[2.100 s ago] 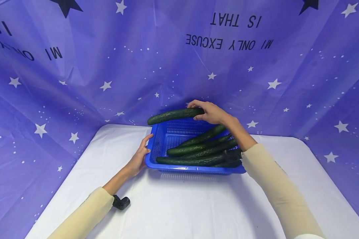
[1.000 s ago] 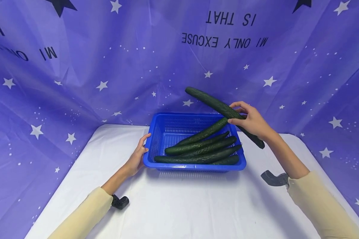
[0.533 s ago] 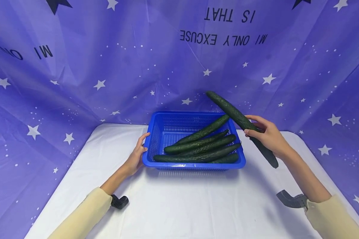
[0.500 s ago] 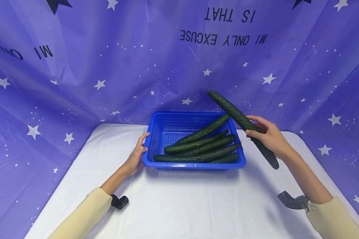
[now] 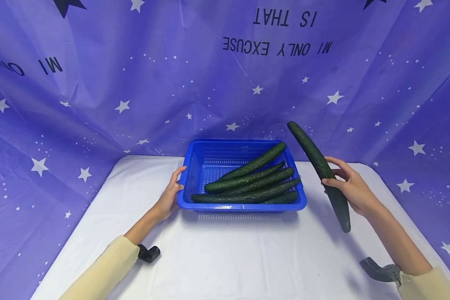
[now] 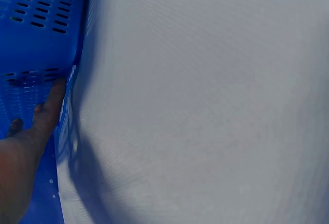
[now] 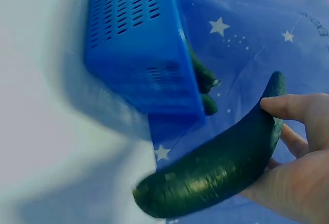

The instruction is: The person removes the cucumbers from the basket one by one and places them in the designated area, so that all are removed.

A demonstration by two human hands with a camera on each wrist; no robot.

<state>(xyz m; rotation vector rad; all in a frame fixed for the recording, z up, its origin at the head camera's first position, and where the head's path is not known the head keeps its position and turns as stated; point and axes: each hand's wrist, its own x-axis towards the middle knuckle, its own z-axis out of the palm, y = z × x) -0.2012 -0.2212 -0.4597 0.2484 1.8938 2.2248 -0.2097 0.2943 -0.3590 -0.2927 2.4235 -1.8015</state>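
My right hand [image 5: 351, 186] grips a long dark green cucumber [image 5: 311, 148] off the basket's right side, thumb on the near face and fingers behind. The cucumber is tilted, its upper end toward the back curtain and its lower end toward me; the right wrist view shows its rounded end close up. My left hand [image 5: 166, 200] holds the left end of a blue perforated plastic basket [image 5: 243, 206], fingers at the rim. Several more cucumbers [image 5: 253, 164] lie inside, mostly on the front and right side. In the left wrist view, part of the left hand is out of frame.
The basket stands on a white cloth-covered table [image 5: 225, 250]. A purple curtain [image 5: 210, 83] with white stars and lettering rises behind the table and along both sides. Black wrist-worn devices [image 5: 148, 253] stick out from both forearms.
My right hand has carried the cucumber from above the basket to the right and toward me, swinging it from nearly level to steeply slanted. My left hand has stayed on the basket.
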